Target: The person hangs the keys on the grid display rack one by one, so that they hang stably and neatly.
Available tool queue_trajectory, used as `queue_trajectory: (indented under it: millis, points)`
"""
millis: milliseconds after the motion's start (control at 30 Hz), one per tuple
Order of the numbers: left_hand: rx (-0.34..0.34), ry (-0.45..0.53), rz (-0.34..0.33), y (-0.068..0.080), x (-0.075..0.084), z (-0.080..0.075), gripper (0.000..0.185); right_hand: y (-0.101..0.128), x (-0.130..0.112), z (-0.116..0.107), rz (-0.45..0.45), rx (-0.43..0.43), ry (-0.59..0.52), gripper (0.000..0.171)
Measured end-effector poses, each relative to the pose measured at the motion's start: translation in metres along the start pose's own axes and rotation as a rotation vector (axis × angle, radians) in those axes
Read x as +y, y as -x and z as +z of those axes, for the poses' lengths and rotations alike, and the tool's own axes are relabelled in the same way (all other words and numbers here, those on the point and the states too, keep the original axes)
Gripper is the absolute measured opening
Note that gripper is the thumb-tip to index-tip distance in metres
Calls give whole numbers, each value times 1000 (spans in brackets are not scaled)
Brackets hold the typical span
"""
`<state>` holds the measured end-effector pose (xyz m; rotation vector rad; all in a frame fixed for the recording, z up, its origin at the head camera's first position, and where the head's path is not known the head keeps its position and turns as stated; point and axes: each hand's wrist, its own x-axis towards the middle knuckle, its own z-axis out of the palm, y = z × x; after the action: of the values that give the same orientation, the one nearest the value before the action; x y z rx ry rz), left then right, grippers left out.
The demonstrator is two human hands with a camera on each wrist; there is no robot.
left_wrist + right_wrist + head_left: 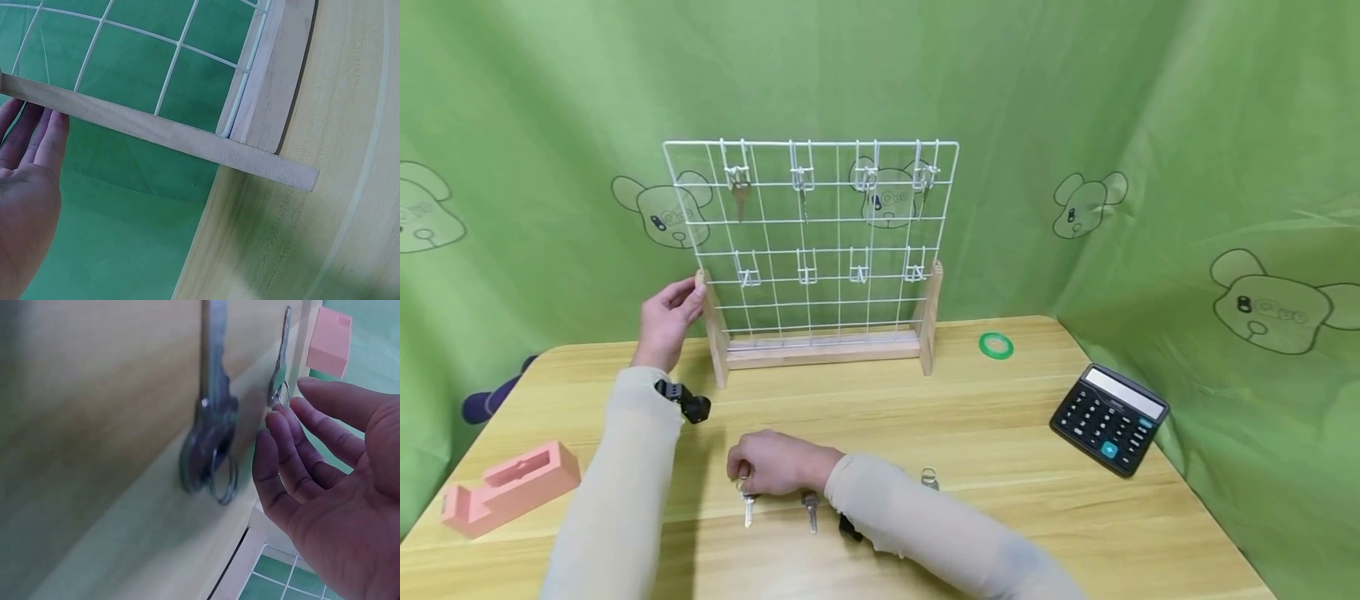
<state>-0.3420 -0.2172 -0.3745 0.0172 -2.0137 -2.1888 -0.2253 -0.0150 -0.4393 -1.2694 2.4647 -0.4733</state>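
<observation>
1. The key (748,512) lies on the table (1045,517) at the right hand (778,462); its long axis runs near to far, blade toward the wearer, ring end at the fingertips
2. The right hand's fingers curve around that ring (whether they pinch it, I cannot tell); a second key (812,515) lies just beside, under the wrist, its blade also pointing toward the wearer
3. The left hand grasps the rack's wooden upright (156,130) between thumb and fingers
4. The tabletop is yellowish with wood grain; green curtains (1000,100) printed with bear heads hang behind and to the right; a black calculator (1108,419) lies at the right, a green ring (996,346) near the far edge, a pink block (512,487) with a slot at the left
5. The rack carries a white wire grid (838,182) of rectangular cells; two rows of wire hooks hang on it, with slim keys in the upper row
</observation>
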Motion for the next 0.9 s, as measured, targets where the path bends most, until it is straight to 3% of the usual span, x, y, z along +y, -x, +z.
queue_trajectory:
  millis: [633,900]
  points:
    - [7,1,7,-2,-4,0,58,1,1,1,-30,14,-5,18]
    - [10,25,3,-3,-3,0,58,7,5,-11,-54,57,-51,14]
